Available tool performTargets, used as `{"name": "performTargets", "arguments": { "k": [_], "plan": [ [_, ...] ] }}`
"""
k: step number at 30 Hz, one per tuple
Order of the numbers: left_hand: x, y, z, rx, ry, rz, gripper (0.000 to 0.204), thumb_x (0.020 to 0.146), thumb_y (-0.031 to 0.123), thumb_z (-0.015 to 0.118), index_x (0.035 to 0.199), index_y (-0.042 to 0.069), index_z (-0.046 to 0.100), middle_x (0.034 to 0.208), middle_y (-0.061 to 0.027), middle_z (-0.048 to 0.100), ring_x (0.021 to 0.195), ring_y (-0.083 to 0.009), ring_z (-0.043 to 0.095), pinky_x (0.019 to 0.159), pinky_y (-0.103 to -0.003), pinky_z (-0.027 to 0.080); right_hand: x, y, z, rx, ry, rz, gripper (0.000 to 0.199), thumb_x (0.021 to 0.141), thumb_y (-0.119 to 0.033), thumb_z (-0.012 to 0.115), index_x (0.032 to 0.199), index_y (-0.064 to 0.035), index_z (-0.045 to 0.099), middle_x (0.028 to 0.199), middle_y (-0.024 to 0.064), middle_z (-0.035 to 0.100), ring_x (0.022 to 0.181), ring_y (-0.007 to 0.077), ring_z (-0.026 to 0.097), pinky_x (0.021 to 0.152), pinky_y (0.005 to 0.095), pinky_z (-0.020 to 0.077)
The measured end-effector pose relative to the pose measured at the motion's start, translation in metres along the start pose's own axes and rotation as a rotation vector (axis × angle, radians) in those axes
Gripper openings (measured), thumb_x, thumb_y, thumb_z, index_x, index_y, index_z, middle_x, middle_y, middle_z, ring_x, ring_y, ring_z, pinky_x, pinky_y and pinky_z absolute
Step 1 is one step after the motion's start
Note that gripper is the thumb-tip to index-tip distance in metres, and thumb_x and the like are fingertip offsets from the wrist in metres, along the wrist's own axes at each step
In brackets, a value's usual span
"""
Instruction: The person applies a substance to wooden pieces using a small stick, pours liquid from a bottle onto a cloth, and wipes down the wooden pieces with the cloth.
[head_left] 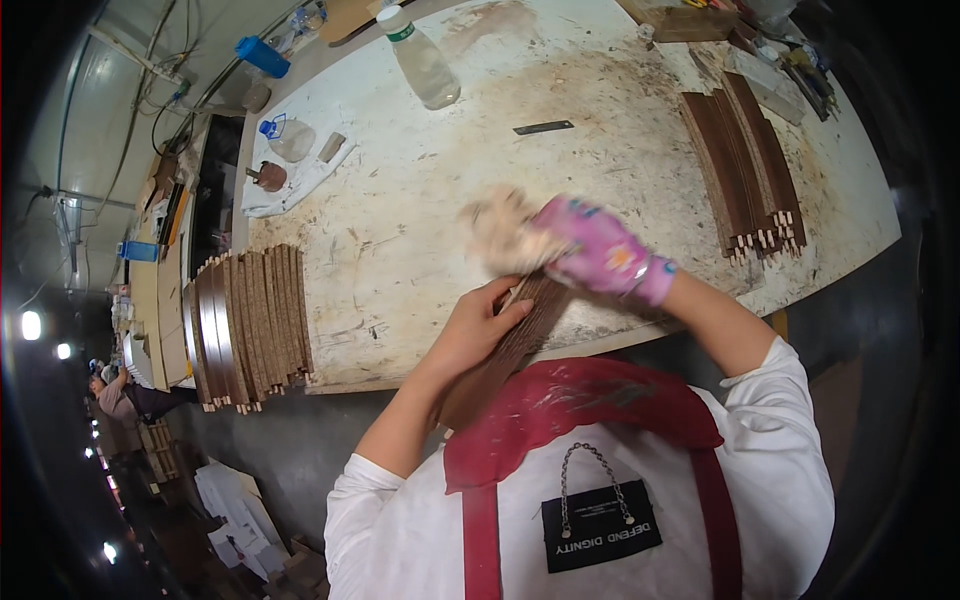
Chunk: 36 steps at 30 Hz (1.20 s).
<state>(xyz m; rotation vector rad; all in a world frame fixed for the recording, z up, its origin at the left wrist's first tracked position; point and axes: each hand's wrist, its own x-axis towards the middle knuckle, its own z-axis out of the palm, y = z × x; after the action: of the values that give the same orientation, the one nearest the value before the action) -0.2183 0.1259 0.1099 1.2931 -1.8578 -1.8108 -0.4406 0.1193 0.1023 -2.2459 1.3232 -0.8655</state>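
A long brown wooden board (490,382) slants from my chest up to the table's near edge. My left hand (472,328), bare, is closed on the board's edge, with thumb and fingers on either side of it. My right hand (605,250) wears a pink flowered glove and is closed on a crumpled beige rag (508,230). The rag lies at the far end of the board and is smeared by motion, so its contact with the wood is hard to make out.
A row of brown boards with pale dowels (250,325) stands at the table's left edge. More dowelled boards (742,165) lie at the right. Farther back are a large clear bottle (425,70), a dark flat strip (543,128), a blue-capped jug (288,138) and a small brown pot (270,177).
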Motion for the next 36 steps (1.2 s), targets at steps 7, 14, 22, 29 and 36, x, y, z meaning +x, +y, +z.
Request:
{"name": "performTargets", "arguments": {
  "k": [7,14,22,29,36],
  "plan": [
    [0.001,-0.021,-0.029,-0.510,0.193,-0.166,0.039,0.093,0.022,0.053,0.124,-0.002,0.051,0.101,-0.0039,0.062,0.086,-0.0103,0.056,0.079,-0.024,0.045,-0.014,0.105,0.012,0.207,0.303,0.578,0.030,0.081,-0.018,0.063,0.106,-0.0023,0.059,0.094,0.0132,0.065,0.079,0.0242,0.063,0.077,0.0316,0.0506],
    [0.013,-0.065,-0.059,-1.138,0.267,-0.138,0.040,0.095,0.039,0.045,0.116,0.006,0.054,0.086,-0.0001,0.055,0.068,-0.0123,0.050,0.062,-0.025,0.046,-0.032,0.071,0.024,0.502,0.162,0.491,0.029,0.082,-0.016,0.066,0.104,0.0014,0.058,0.088,0.0062,0.066,0.080,0.0122,0.060,0.075,0.0245,0.0458],
    [-0.003,-0.052,-0.062,-1.624,0.019,0.283,0.070,0.088,0.062,0.040,0.119,-0.001,0.043,0.100,-0.0101,0.050,0.075,-0.0135,0.047,0.056,-0.021,0.047,-0.049,0.079,0.036,0.787,0.238,0.567,0.023,0.083,-0.010,0.064,0.105,-0.0013,0.061,0.095,0.0017,0.065,0.087,0.0098,0.057,0.079,0.0226,0.0438],
    [-0.015,-0.036,-0.056,-1.615,0.165,0.391,0.057,0.095,0.041,0.041,0.128,-0.005,0.037,0.117,-0.0165,0.050,0.091,-0.0195,0.054,0.072,-0.026,0.051,-0.046,0.081,0.041,0.802,0.236,0.567,0.027,0.084,-0.011,0.065,0.108,-0.0002,0.060,0.098,0.0020,0.065,0.089,0.0107,0.058,0.082,0.0232,0.0442],
    [-0.027,-0.048,-0.065,-1.430,0.126,0.354,0.060,0.096,0.045,0.030,0.131,-0.002,0.038,0.116,-0.0118,0.054,0.086,-0.0150,0.055,0.073,-0.027,0.051,-0.038,0.090,0.051,0.747,0.182,0.531,0.030,0.084,-0.012,0.065,0.111,-0.0002,0.060,0.101,0.0030,0.064,0.092,0.0118,0.057,0.085,0.0241,0.0428]
  ]
}}
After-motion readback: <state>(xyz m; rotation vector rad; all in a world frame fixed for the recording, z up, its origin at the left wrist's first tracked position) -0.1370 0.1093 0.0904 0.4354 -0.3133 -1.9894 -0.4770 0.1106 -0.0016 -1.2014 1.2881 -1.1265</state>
